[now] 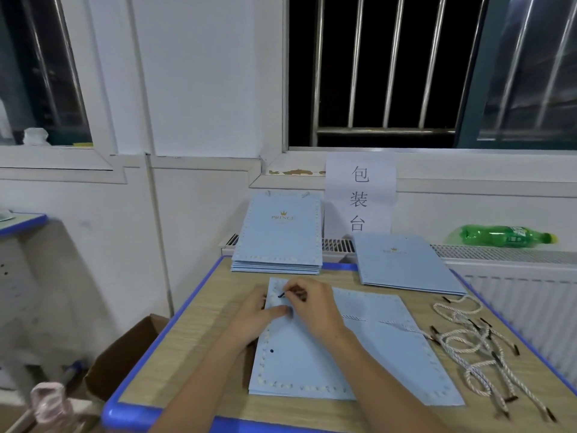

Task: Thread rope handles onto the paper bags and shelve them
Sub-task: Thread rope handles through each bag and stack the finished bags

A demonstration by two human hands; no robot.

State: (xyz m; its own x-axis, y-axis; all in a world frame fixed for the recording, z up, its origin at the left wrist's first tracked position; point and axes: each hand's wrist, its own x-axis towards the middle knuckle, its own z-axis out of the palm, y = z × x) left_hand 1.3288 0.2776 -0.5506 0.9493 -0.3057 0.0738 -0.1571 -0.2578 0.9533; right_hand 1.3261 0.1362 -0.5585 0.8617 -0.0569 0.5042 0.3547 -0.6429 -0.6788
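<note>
While the flat blue paper bag [327,354] is lying on the worktop [203,345], a person is bending over it and working at its top left corner. The right hand [312,307] is pinching the dark tip of a rope [282,295], with the fingers [295,292] squeezed tight on it, and is aiming it at a hole near the bag's edge. The left hand [259,317] is pressing the bag down, with its fingers lying flat and close together. The rest of that rope is trailing across the bag toward the right. A second hole [271,351] is showing lower down the same edge, with nothing in it yet.

More ropes [474,345] are lying in a loose tangle on the right side of the worktop. Two piles of blue bags are waiting at the back, a tall pile [278,239] and a thin pile [402,260].

I think the tip could miss the small hole and bend, or poke the paper and tear it, if the hand is pushing too hard. The bag could slide if the left hand is lifting off too soon. The trailing rope could also catch on the tangle and pull it along.
</note>
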